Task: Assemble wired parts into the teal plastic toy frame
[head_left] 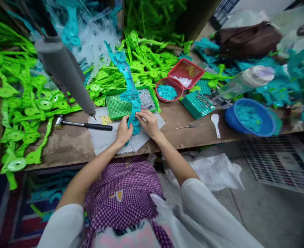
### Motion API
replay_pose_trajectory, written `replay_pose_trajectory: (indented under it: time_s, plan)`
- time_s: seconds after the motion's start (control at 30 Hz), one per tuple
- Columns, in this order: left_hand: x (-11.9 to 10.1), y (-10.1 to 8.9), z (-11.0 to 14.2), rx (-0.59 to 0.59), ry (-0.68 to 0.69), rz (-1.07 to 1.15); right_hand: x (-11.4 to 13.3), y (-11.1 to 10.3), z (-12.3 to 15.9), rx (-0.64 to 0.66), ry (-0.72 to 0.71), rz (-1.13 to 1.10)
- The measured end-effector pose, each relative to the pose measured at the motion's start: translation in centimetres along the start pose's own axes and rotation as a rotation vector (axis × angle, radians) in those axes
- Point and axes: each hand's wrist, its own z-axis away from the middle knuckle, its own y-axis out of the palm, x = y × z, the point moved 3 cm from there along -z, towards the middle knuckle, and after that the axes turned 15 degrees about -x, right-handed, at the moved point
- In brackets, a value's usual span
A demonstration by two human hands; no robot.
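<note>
A long teal plastic part (128,82) stands nearly upright on the white paper (104,139) at the front of the workbench. My left hand (123,130) and my right hand (148,122) are both closed round its round lower end, one on each side. Just behind it lies a green perforated tray (118,106) with a heap of small silvery pieces (146,99) in its right part.
A hammer (84,124) lies left of the paper beside a grey padded post (64,74). Heaps of green parts (30,103) cover the left and back. Red baskets (179,82), a blue bowl (250,117), a white spoon (215,123) and a thin tool (186,127) lie right.
</note>
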Motion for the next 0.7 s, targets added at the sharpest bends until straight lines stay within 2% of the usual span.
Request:
replay_pose_trajectory:
  time_s: [0.17,0.33,0.47,0.53,0.57,0.63,0.7]
  plan:
    - [0.2,-0.1,0.2,-0.001,0.002,-0.003,-0.1,0.3,0.3,0.162,0.033,0.111]
    - [0.4,-0.1,0.2,-0.042,0.016,0.014,2.2,-0.5,1.0,0.411,0.006,0.373]
    - [0.4,-0.1,0.2,-0.048,0.014,0.036,3.4,-1.3,1.3,0.52,0.023,0.438]
    - [0.4,-0.2,0.1,-0.047,-0.003,0.057,3.3,-2.0,1.2,0.484,0.075,0.384]
    - [0.3,-0.3,0.1,-0.04,-0.008,0.073,3.1,-2.4,1.1,0.421,0.125,0.343]
    - [0.1,-0.3,0.0,-0.017,0.005,0.112,2.5,-3.2,0.8,0.225,0.286,0.233]
    - [-0.3,-0.4,-0.1,-0.003,0.04,0.143,1.8,-3.6,0.8,0.008,0.518,0.085]
